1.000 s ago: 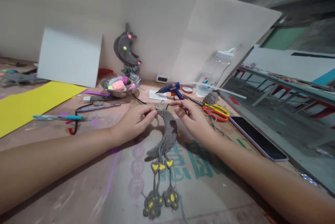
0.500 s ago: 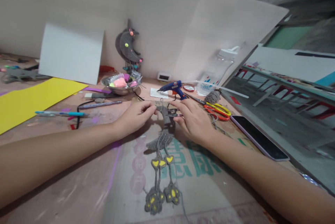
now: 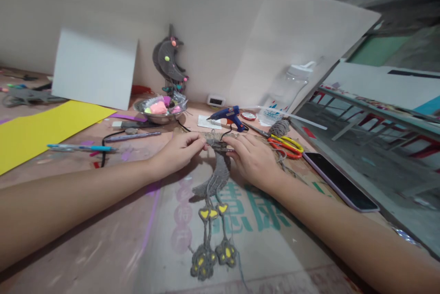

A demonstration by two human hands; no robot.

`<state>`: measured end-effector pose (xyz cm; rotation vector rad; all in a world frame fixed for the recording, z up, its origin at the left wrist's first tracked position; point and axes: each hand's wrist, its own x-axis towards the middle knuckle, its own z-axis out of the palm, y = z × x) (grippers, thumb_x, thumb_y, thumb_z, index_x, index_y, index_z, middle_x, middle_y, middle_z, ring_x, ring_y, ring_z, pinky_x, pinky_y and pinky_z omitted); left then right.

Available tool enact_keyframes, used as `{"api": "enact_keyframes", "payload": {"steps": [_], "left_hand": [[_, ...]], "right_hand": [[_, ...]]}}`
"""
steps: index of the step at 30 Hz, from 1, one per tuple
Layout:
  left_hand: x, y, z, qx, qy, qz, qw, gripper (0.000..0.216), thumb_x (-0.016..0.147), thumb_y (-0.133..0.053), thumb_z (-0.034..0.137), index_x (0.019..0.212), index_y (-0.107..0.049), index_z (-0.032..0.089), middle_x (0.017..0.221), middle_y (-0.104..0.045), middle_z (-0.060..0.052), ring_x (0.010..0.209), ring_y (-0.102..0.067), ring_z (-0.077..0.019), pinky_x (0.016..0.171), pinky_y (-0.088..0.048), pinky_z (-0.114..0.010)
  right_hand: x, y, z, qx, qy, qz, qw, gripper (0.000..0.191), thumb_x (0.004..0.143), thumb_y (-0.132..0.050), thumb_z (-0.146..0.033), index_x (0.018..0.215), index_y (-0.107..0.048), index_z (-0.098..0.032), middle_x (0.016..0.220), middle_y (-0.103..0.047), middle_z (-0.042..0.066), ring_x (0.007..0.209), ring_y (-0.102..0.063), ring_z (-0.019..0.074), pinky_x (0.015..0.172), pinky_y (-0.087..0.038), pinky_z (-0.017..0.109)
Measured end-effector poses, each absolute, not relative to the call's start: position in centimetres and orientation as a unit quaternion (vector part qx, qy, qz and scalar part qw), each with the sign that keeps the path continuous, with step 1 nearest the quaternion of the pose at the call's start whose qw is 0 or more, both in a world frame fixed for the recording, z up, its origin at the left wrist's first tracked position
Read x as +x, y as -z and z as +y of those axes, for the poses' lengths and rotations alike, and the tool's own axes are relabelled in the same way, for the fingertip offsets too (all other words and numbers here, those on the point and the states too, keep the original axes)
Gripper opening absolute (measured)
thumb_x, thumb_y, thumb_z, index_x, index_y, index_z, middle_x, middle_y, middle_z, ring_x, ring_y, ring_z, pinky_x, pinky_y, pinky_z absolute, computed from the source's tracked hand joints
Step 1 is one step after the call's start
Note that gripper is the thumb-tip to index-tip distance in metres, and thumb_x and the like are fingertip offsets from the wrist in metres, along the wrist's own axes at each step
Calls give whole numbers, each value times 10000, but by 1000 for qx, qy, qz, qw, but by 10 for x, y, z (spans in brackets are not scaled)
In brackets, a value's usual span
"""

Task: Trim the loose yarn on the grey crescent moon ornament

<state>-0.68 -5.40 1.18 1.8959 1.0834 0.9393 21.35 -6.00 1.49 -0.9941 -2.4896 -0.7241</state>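
Observation:
A crescent moon ornament (image 3: 220,172), wrapped in grey yarn, lies on the board with its upper end between my hands. Grey cords hang from it with yellow-centred hearts (image 3: 213,213) and grey-and-yellow paw shapes (image 3: 202,262). My left hand (image 3: 187,147) is closed in a pinch at the moon's upper left end. From the right, my right hand (image 3: 252,156) is closed, its fingertips on a small dark grey piece (image 3: 220,145) lying across the moon's upper part. The fingers partly hide this piece, and its exact shape is unclear.
Behind the hands are a blue glue gun (image 3: 227,113), a bowl of wrapped clay (image 3: 160,117) and a bottle (image 3: 287,92). Scissors (image 3: 285,145) and a phone (image 3: 338,182) lie to the right. Pens (image 3: 82,148) and yellow sheet (image 3: 51,129) lie left.
My right hand's raised fingers have come down and drawn together near the moon's upper end. The dark piece now lies more level across the moon. My left hand has barely moved.

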Motion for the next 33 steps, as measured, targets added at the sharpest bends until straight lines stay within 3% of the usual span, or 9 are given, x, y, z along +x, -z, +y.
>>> {"api": "enact_keyframes", "payload": {"steps": [33], "left_hand": [[-5, -10, -56, 732, -352, 409, 416, 262, 867, -416, 346, 713, -527, 166, 582, -506, 28, 479, -419, -82, 431, -306, -187]], "right_hand": [[215, -12, -57, -322, 260, -891, 186, 262, 921, -417, -231, 1096, -587, -138, 836, -614, 79, 795, -515, 200, 706, -415, 315]]}}
